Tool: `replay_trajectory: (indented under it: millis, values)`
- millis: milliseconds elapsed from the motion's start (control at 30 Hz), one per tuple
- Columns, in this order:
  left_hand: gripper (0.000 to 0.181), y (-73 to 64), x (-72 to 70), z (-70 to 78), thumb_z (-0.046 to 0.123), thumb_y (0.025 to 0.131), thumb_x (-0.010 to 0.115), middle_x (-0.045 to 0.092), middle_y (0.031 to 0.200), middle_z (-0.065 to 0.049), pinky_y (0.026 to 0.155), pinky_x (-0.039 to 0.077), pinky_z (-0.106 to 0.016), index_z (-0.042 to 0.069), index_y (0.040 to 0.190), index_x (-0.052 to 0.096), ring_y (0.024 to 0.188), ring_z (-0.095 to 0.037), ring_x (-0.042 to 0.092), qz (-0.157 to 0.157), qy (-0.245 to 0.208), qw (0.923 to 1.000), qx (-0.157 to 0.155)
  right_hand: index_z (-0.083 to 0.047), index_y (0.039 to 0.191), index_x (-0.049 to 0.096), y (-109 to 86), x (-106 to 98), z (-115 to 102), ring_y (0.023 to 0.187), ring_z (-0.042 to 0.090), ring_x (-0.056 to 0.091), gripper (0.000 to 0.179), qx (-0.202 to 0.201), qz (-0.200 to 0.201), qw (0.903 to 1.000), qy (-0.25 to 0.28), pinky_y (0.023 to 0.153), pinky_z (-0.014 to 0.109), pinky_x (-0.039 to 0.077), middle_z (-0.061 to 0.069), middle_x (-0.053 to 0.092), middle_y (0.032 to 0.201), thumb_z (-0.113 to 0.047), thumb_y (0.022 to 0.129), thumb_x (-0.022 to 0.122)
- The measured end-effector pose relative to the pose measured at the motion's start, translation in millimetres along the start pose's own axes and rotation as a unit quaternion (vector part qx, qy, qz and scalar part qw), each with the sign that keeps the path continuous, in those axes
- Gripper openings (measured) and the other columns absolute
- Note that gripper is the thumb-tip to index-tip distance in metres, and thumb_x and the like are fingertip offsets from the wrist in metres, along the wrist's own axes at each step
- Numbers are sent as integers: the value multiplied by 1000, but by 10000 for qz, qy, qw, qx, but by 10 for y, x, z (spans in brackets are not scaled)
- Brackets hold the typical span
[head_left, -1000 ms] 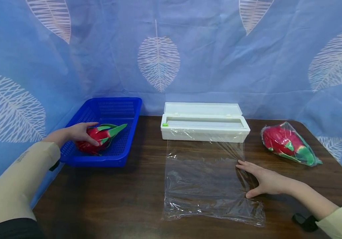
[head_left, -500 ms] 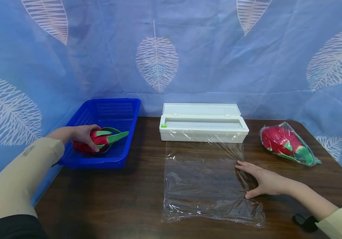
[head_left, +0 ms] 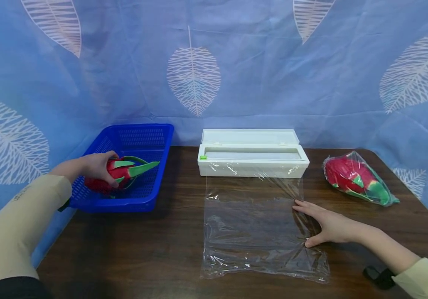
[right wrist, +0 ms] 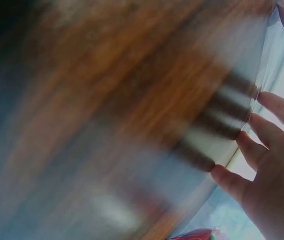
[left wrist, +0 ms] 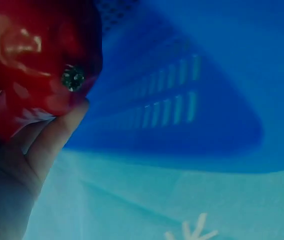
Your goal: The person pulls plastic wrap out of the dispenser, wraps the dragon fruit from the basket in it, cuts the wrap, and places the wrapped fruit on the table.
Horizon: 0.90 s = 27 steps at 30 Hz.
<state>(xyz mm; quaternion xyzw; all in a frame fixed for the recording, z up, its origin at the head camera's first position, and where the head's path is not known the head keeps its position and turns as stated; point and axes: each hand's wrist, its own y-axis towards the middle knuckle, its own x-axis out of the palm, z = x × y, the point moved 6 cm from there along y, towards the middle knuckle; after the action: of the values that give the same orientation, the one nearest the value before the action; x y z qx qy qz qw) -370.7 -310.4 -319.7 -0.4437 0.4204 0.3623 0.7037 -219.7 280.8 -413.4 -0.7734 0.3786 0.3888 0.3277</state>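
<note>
In the head view my left hand [head_left: 95, 167] grips a red dragon fruit [head_left: 121, 171] with long green leaf tips, inside the blue basket [head_left: 120, 203]. The left wrist view shows the fruit's dark round end and a digit pressed against its red skin; the rest of that hand is out of frame. My right hand [head_left: 330, 225] spreads its fingers on the right edge of a sheet of clear plastic wrap [head_left: 247, 224] lying over the table. In the right wrist view, straight fingertips [right wrist: 219, 172] rest against the tabletop at the sheet.
Behind the sheet stands a white wrap dispenser [head_left: 253, 169], lid raised, the sheet coming from its front. A second dragon fruit [head_left: 352, 174], wrapped in clear film, lies at the right. A blue leaf-patterned cloth [head_left: 251, 74] hangs behind the brown table [head_left: 143, 249].
My left hand and its dragon fruit have shifted slightly within the basket, the fruit turning a little. The right hand stays in place on the sheet. The whole head view drifts slightly.
</note>
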Motion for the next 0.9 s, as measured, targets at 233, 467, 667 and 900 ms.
replay_trajectory:
  millis: [233,467,667,900]
  values:
    - [92,-71,-191,224,42,74,83,54,116,-25,71,53,-48,-1,138,32,94,-36,56,588,-234,9975,306,-4,149,35,2,-7,7,134,54,25,101,14,-28,10000,-5,93,69,35,28,23,153,-51,73,81]
    - [92,-116,-353,480,42,75,83,53,120,-24,72,55,-47,3,141,31,99,-38,57,928,-369,9937,515,-3,149,34,8,13,-22,135,54,23,100,-14,-59,10000,58,92,70,35,28,22,153,-49,74,81]
    - [91,-189,-557,706,41,74,84,53,122,-22,75,55,-48,6,141,32,102,-37,56,1244,-408,9894,635,-3,149,34,-7,6,-21,135,54,23,99,-30,-32,10000,47,91,69,37,28,21,154,-49,74,81]
    - [93,-215,-706,1133,42,73,85,54,124,-17,77,54,-47,12,143,32,104,-34,56,1425,-439,9838,997,-2,149,34,-7,1,-24,135,54,23,100,-31,-33,10000,32,92,69,37,29,22,153,-49,73,81]
